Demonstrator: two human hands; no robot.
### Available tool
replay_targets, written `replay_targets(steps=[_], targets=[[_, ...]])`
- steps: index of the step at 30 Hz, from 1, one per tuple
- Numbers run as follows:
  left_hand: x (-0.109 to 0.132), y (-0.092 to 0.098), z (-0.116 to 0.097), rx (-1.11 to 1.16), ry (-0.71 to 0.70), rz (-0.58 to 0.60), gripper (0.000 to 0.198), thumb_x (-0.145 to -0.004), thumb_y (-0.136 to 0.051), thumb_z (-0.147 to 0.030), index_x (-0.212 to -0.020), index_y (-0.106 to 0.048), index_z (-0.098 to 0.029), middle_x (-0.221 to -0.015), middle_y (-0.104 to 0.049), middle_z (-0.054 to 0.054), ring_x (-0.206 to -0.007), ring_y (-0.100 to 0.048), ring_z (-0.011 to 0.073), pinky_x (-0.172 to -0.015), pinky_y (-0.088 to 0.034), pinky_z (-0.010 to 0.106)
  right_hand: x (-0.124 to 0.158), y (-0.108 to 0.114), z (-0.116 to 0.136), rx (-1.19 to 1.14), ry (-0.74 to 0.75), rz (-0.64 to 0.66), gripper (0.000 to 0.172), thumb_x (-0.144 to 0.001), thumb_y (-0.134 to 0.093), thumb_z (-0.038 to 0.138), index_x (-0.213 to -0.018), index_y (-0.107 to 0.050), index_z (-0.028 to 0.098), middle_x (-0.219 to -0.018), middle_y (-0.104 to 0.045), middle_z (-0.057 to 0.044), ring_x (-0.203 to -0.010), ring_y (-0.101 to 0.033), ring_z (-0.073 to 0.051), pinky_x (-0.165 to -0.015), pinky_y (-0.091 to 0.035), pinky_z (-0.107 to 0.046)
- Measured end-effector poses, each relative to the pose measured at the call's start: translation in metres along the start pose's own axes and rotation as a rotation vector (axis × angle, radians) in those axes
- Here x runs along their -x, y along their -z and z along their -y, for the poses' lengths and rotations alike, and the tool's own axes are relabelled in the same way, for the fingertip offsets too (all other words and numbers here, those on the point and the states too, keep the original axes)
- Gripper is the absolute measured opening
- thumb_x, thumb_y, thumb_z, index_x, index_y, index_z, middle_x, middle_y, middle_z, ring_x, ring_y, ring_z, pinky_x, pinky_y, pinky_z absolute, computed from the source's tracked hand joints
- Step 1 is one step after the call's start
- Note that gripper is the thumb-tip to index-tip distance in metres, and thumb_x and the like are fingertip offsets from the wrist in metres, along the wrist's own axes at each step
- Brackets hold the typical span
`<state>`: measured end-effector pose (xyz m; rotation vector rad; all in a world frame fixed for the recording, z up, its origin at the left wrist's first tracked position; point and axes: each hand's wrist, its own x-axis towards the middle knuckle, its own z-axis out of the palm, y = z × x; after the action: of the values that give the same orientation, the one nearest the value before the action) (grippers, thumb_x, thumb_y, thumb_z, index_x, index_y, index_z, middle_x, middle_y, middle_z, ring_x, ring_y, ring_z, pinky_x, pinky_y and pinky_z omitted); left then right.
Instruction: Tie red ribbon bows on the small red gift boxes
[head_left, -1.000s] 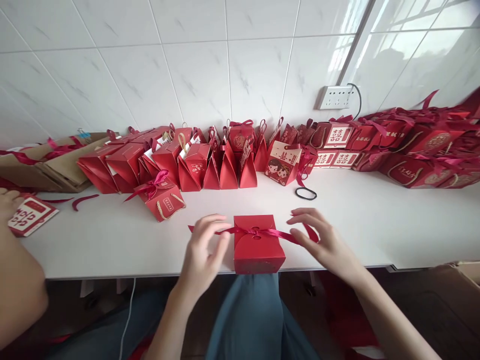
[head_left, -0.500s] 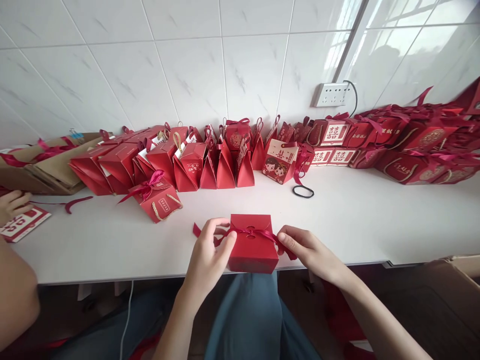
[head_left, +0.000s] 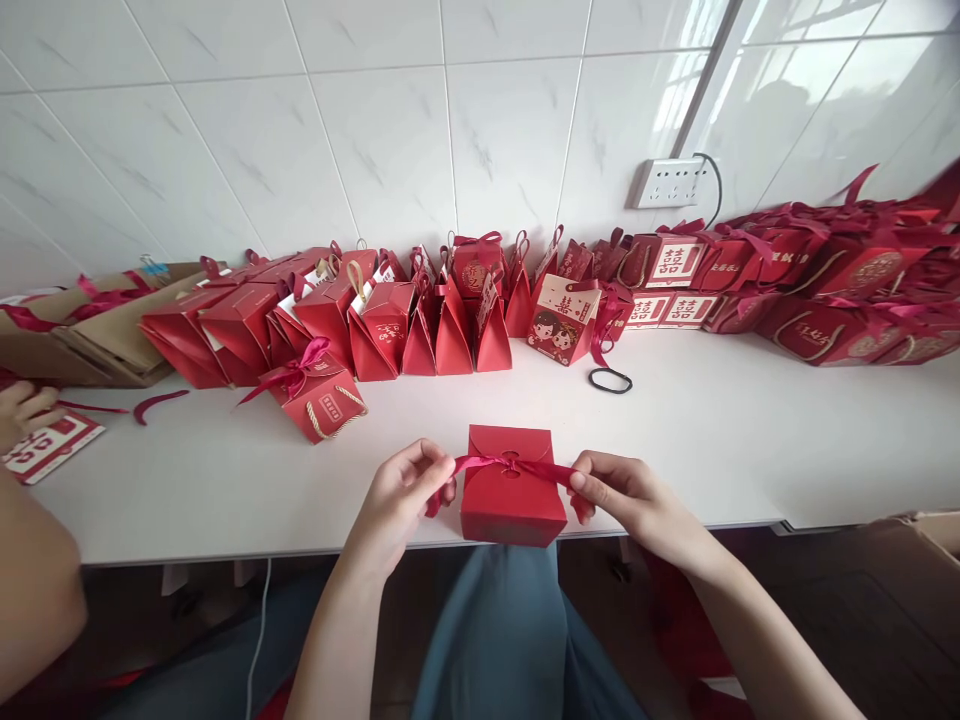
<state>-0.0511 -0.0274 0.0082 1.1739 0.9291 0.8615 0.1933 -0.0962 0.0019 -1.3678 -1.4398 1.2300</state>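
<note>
A small red gift box stands at the near edge of the white table, right in front of me. A dark red ribbon runs across its top through a knot at the middle. My left hand pinches the ribbon's left end, fingers closed. At the box's right side, my right hand pinches the other end. The ribbon is stretched taut between both hands.
Rows of finished red gift boxes line the tiled wall, with a larger heap at the right. One tied box lies closer on the left. A black hair band lies behind. Another person's hand rests by a flat red card at far left.
Both hands closed in from open positions beside the box, took the ribbon ends and pulled them outward, tightening the ribbon across the top.
</note>
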Motion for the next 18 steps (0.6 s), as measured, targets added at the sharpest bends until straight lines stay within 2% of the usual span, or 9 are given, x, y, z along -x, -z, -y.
replay_targets(steps=[4, 7, 11, 14, 16, 18], targets=[[0.003, 0.002, -0.004, 0.008, -0.049, -0.038, 0.021, -0.069, -0.073, -0.028, -0.076, -0.056, -0.019, -0.071, -0.045, -0.004, -0.059, -0.041, 0.0065, -0.055, -0.033, 0.019, -0.001, 0.001, -0.001, -0.086, 0.003, -0.054, 0.043, -0.083, -0.056, 0.058, -0.067, -0.053, 0.019, -0.062, -0.054, 0.001, -0.060, -0.046, -0.013, -0.062, -0.035, -0.028], [0.004, 0.007, -0.004, -0.025, -0.088, -0.029, 0.019, -0.070, -0.071, -0.029, -0.081, -0.060, -0.019, -0.073, -0.046, -0.003, -0.060, -0.042, 0.0075, -0.054, -0.035, 0.019, -0.003, -0.001, 0.000, -0.159, 0.016, -0.078, 0.041, -0.083, -0.058, 0.056, -0.066, -0.052, 0.019, -0.059, -0.052, 0.002, -0.059, -0.046, -0.013, -0.062, -0.036, -0.028], [0.002, 0.013, -0.001, -0.275, -0.104, 0.058, 0.026, -0.078, -0.064, -0.034, -0.099, -0.064, -0.020, -0.089, -0.059, 0.004, -0.078, -0.056, 0.0156, -0.072, -0.046, 0.026, -0.003, -0.004, 0.002, -0.156, 0.016, -0.088, 0.041, -0.083, -0.058, 0.056, -0.065, -0.053, 0.019, -0.058, -0.052, 0.001, -0.059, -0.046, -0.013, -0.062, -0.036, -0.028], [0.003, 0.011, 0.001, -0.527, -0.124, 0.047, 0.018, -0.084, -0.056, -0.031, -0.097, -0.065, -0.022, -0.087, -0.063, 0.003, -0.081, -0.059, 0.0168, -0.074, -0.047, 0.027, -0.002, -0.004, 0.002, -0.144, 0.009, -0.083, 0.041, -0.082, -0.058, 0.057, -0.065, -0.053, 0.019, -0.059, -0.053, 0.001, -0.059, -0.046, -0.013, -0.062, -0.035, -0.029], [0.003, 0.008, 0.002, -0.672, -0.290, -0.039, 0.013, -0.084, -0.053, -0.024, -0.089, -0.065, -0.022, -0.079, -0.059, 0.001, -0.074, -0.057, 0.0150, -0.067, -0.047, 0.025, -0.003, -0.004, 0.001, -0.141, 0.006, -0.086, 0.041, -0.082, -0.059, 0.057, -0.066, -0.054, 0.019, -0.060, -0.053, 0.000, -0.059, -0.046, -0.014, -0.062, -0.035, -0.028], [0.002, 0.006, 0.005, -0.794, -0.554, -0.162, 0.015, -0.083, -0.050, -0.016, -0.084, -0.064, -0.022, -0.076, -0.056, 0.001, -0.070, -0.055, 0.0139, -0.062, -0.046, 0.024, -0.003, -0.004, 0.000, -0.142, 0.008, -0.092, 0.041, -0.082, -0.058, 0.057, -0.066, -0.054, 0.019, -0.060, -0.053, 0.000, -0.059, -0.046, -0.013, -0.062, -0.035, -0.028]])
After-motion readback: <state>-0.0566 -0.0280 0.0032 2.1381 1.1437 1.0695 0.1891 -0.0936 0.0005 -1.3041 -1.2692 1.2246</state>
